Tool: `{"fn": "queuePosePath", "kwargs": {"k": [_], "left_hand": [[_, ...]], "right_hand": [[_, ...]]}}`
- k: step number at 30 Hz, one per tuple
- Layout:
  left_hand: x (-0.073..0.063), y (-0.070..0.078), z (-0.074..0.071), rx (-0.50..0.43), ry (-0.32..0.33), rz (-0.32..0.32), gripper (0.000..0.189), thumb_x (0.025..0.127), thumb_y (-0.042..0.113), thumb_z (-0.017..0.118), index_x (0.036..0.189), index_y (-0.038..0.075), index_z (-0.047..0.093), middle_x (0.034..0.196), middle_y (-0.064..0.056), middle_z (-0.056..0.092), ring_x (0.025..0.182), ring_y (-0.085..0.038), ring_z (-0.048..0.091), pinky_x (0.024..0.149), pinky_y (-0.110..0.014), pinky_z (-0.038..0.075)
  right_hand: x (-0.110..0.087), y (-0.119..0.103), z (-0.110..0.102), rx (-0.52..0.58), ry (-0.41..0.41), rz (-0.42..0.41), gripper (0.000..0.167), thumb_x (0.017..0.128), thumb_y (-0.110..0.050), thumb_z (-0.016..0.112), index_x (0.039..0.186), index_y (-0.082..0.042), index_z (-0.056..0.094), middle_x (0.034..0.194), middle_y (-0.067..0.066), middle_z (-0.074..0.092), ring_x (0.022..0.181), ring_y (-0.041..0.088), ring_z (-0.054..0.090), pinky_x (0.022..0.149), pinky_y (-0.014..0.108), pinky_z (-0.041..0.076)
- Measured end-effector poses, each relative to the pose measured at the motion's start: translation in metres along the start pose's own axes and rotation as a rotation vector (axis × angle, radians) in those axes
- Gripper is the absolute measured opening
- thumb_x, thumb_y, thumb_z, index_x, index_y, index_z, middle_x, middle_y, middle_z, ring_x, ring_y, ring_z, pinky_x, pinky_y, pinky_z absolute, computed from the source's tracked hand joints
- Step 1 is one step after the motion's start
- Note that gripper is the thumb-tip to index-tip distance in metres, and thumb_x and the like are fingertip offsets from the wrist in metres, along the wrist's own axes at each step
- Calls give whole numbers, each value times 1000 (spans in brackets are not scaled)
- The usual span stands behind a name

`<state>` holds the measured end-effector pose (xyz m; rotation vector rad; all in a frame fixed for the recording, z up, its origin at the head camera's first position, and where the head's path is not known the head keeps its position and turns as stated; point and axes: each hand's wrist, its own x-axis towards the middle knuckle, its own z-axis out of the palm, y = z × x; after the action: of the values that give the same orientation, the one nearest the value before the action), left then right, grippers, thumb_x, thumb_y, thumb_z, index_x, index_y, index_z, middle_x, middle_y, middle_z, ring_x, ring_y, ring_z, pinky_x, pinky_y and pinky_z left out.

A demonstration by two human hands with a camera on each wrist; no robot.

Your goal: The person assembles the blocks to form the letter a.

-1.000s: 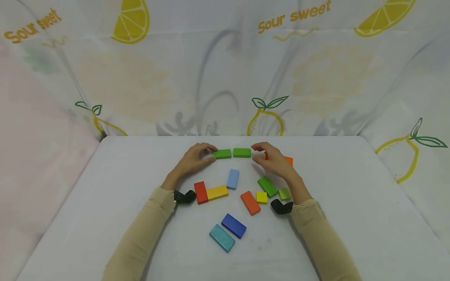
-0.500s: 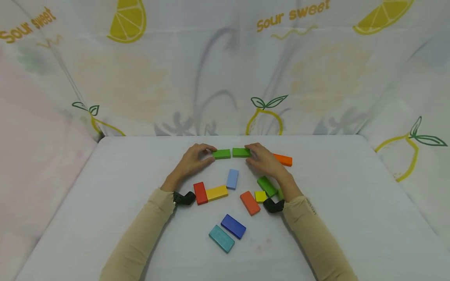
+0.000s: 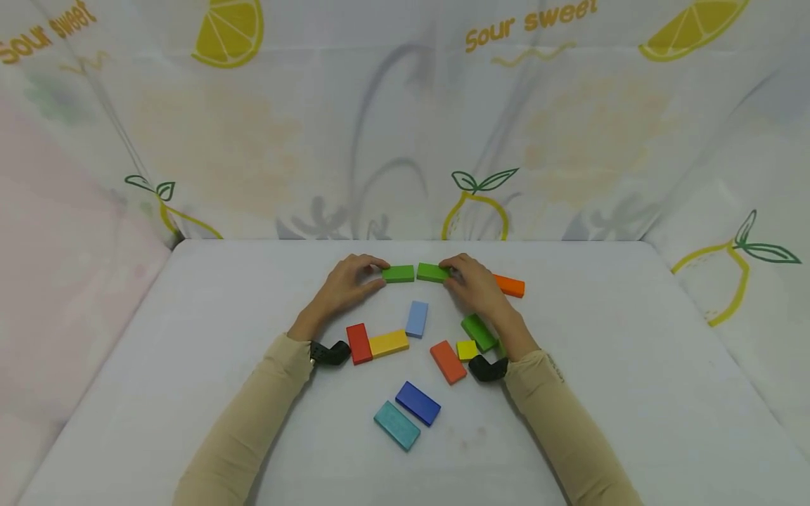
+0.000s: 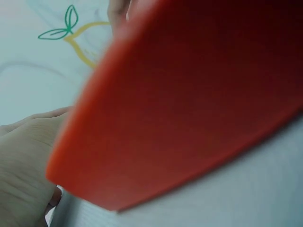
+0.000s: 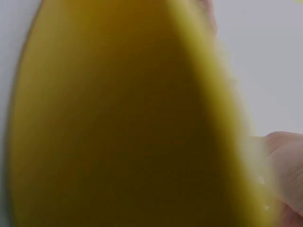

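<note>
"Lemon-print cloth [image 3: 405,126] hangs behind the white table [image 3: 139,393]. And the grip?"
"Left hand [image 3: 344,287] pinches the left green block [image 3: 399,274]; right hand [image 3: 479,287] pinches the right green block [image 3: 431,272]."
"Where are those blocks?"
"Near the table's far edge, end to end, slightly apart."

In the head view, dim, grey light is spread evenly over the white table [image 3: 158,337]. Soft shadows are thrown along the inner sides of the left sleeve [image 3: 247,414] and the right sleeve [image 3: 563,429]. The dark blue block [image 3: 418,403] is shown with clear edges. In the left wrist view, the red block [image 4: 170,104] is too close, so its left edge is blurred. Its top right is left very dark, and its bottom edge is bent. The cloth [image 4: 28,85] is tinted pale blue. In the right wrist view, the yellow block [image 5: 123,109] is badly blurred. Its right edge is lit, but its middle is darkened to brown.
</note>
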<state>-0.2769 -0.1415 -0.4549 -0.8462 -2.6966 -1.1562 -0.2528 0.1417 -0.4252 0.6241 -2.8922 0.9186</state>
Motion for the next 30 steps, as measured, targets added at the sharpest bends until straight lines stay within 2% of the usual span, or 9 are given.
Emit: {"fn": "queuePosePath", "kwargs": {"k": [7, 21, 30], "left_hand": [[0, 2, 0, 16, 3, -8, 30, 85, 18, 70, 115, 15, 66, 110, -2, 67, 99, -20, 54, 87, -37, 41], [2, 7, 7, 53, 16, 25, 31, 85, 19, 70, 115, 16, 66, 110, 0, 68, 97, -19, 54, 84, -36, 39], [3, 11, 7, 72, 3, 7, 32, 85, 19, 70, 116, 15, 66, 112, 0, 68, 99, -19, 55, 86, -39, 40]], "right_hand": [[0, 2, -3, 6, -10, 16, 31, 91, -9, 60, 122, -7, 59, 120, 11, 60, 108, 26, 57, 97, 44, 44], [-4, 4, -5, 16, -5, 7, 31, 91, -7, 59, 122, -5, 59, 118, 12, 60, 106, 27, 57, 94, 45, 45], [-3, 4, -4, 19, -7, 13, 31, 91, -7, 60, 122, -6, 60, 117, 12, 60, 105, 26, 57, 94, 44, 45]]}}
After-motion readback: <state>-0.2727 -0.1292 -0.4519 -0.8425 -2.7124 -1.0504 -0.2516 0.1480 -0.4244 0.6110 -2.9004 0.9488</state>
